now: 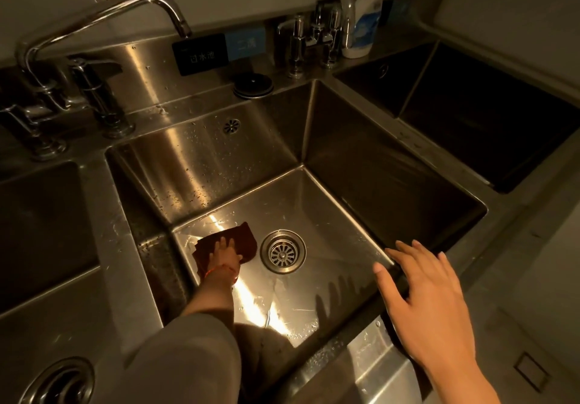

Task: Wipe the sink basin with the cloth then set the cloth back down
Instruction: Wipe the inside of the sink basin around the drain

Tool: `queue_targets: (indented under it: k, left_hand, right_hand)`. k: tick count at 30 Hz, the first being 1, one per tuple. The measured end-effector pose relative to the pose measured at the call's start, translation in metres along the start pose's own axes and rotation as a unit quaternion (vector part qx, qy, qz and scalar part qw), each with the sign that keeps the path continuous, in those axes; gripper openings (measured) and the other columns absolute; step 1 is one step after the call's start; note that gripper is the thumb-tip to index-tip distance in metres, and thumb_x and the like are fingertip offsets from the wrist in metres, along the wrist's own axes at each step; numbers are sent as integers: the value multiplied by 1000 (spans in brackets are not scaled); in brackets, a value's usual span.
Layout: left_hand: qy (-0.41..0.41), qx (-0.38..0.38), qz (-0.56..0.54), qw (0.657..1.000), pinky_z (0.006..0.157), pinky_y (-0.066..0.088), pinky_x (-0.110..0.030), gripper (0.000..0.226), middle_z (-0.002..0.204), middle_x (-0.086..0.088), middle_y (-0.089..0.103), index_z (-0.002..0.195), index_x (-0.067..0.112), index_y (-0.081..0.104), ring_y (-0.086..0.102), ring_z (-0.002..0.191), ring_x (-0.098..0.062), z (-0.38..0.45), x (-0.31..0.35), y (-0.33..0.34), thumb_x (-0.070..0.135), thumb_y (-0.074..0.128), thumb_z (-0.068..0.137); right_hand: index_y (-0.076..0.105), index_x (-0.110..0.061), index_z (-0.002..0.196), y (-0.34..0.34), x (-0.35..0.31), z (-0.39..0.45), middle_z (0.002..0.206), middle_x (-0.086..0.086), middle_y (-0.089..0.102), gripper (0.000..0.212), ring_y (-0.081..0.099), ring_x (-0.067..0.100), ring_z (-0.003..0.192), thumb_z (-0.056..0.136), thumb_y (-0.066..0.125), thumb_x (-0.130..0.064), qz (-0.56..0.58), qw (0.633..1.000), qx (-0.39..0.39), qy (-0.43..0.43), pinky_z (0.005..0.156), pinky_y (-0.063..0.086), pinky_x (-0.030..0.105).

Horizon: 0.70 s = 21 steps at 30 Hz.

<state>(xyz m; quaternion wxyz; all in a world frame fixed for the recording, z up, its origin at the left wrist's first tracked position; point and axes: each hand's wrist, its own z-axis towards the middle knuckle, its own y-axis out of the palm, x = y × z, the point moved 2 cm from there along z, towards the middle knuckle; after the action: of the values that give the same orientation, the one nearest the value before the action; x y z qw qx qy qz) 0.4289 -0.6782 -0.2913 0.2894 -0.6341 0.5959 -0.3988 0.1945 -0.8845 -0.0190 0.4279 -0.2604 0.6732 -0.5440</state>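
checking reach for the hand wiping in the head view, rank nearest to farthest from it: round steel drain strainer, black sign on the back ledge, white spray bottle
From the left hand:
1. Round steel drain strainer, just right of it on the basin floor.
2. Black sign, on the back ledge.
3. White spray bottle, far back right.

The scene is dim and warm-toned, amber light falling from above and behind the viewer. Bright glare streaks cross the floor of the sink basin (329,215) and its back wall, while the right wall and the neighbouring right basin (489,127) sink into near-black shadow. The right hand (430,297) casts a spread-finger shadow on the basin floor. The faucet (103,14) shows soft highlights. Wide-angle distortion bends the straight rims toward the edges. Detail is soft; the black sign (201,54) is barely legible.
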Motion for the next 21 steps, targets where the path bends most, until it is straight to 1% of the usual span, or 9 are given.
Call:
queue_targets:
  k: [4,10,15,18,21]
  left_hand:
    - [-8,-5,22,1000,119,20,-41,58,162,-9,1,154,13,11,3,150,-26,10,-6,-8,27,37,103]
    - [-22,24,-17,999,118,21,-42,60,162,-10,5,154,12,13,8,150,-26,26,-15,-19,25,41,102]
    - [-24,36,-10,999,118,20,-43,59,162,-6,4,154,15,14,6,150,-23,38,-26,-27,26,40,102]
    - [-25,35,-9,999,119,17,-44,60,162,-5,3,154,17,13,4,150,-24,42,-29,-33,26,41,102]
    - [-22,34,-12,999,119,17,-44,60,162,-4,3,154,17,12,4,150,-25,43,-29,-34,26,41,102]
  right_hand:
    - [47,-32,130,1,1,0,144,-10,41,72,21,6,139,76,11,-63,-2,1000,-2,-4,119,4,34]
    - [50,-32,128,2,2,1,142,-11,43,66,22,4,138,78,18,-62,16,1000,6,-14,119,2,32]
    - [47,-33,129,3,3,3,143,-13,41,70,20,3,138,76,14,-64,11,1000,5,-13,117,0,30]
    - [45,-35,130,3,3,5,144,-15,38,70,18,2,139,76,12,-65,1,1000,0,-11,116,-3,28]
    - [45,-36,130,3,2,6,144,-15,38,73,18,2,139,74,10,-66,-4,1000,-4,-7,116,-2,29]
